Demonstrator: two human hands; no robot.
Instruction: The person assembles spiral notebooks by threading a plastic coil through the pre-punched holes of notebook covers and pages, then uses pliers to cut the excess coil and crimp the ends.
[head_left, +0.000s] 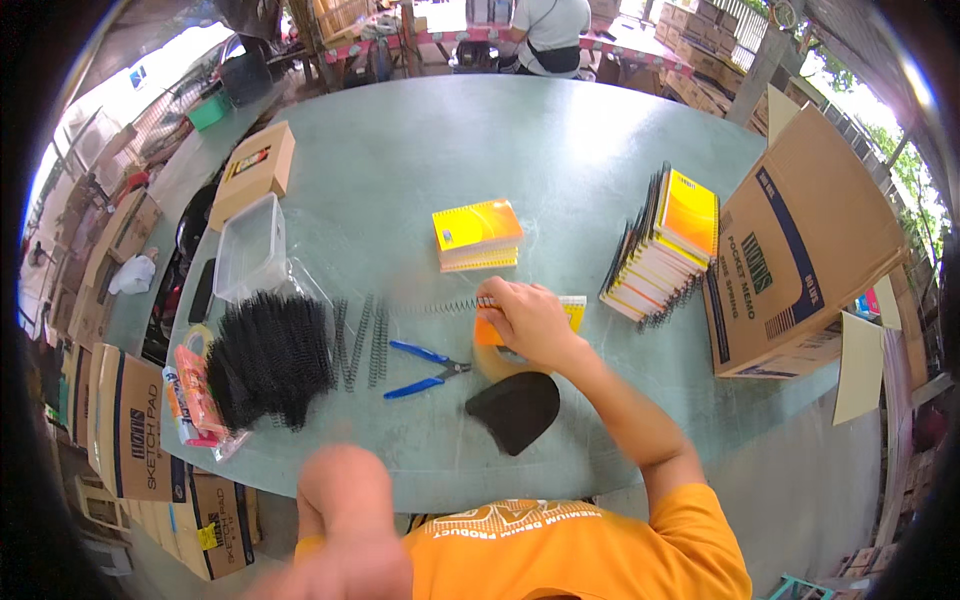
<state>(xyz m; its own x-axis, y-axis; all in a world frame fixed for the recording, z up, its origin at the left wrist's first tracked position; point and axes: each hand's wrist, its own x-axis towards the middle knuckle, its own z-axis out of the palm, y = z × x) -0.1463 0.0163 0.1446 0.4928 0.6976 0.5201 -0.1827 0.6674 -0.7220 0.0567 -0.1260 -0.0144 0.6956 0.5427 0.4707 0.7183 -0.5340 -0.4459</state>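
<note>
My right hand (535, 325) reaches over the middle of the table, fingers pinched on one end of a black spiral wire (445, 307). The wire stretches out leftward and blurs at its far end. Beneath that hand lies a small yellow-orange memo pad (574, 312), partly covered. My left arm is bent back close to the camera; the left hand (300, 582) is smeared by motion at the lower edge, its fingers unreadable. Blue-handled cutting pliers (430, 370) lie left of a black rounded pad (515, 412), with a tan curved piece (492, 364) above it. Several loose spirals (360, 342) lie further left.
A heap of black spirals (270, 360) sits left, by a clear plastic tub (250, 248) and a cardboard box (252, 175). Yellow memo pads (478, 235) are stacked ahead. Bound pads (662, 248) stand right, beside a large open carton (800, 250). A person (552, 35) sits beyond.
</note>
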